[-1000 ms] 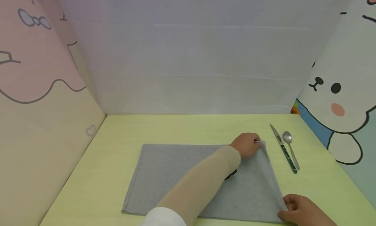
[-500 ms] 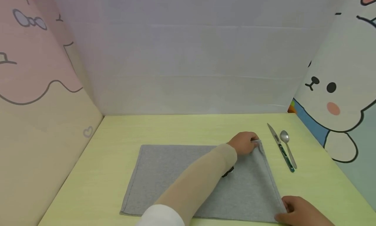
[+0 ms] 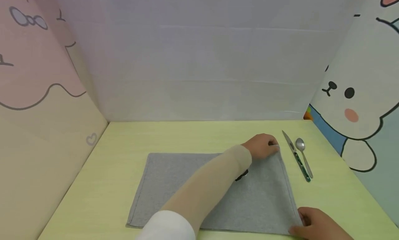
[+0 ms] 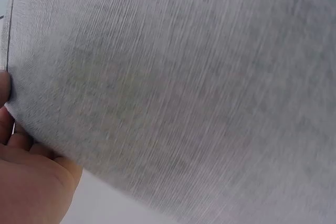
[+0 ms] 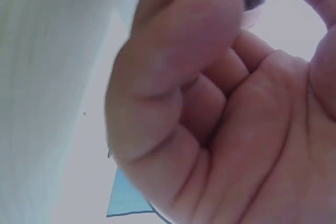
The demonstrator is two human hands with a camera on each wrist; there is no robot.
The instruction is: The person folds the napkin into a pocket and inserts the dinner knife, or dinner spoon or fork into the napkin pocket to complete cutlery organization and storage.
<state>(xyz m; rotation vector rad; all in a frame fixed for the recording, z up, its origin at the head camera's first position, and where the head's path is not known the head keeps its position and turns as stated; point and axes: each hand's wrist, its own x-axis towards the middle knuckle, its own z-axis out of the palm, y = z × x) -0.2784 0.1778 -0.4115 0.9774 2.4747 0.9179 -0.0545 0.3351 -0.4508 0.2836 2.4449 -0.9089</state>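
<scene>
A grey cloth placemat (image 3: 262, 195) lies on the pale yellow table, its right edge between both hands. My left hand (image 3: 261, 146) reaches across it and pinches the far right corner. In the left wrist view, the thumb and fingers hold that corner of the grey cloth (image 4: 168, 87), which fills most of the picture. My right hand (image 3: 318, 223) pinches the near right corner, partly cut off by the bottom of the head view. In the right wrist view its fingers (image 5: 147, 108) are curled, with a scrap of grey cloth at the tips. The left forearm hides the placemat's middle.
Right of the placemat, a table knife (image 3: 296, 156) with a green patterned handle and a metal spoon (image 3: 303, 157) lie side by side. A white wall (image 3: 202, 67) stands behind the table (image 3: 187, 136); cartoon-printed panels flank it.
My left hand has risen slightly with the far right corner, and the fold there has smoothed out. The right hand keeps its hold. The head view has shifted a little.
</scene>
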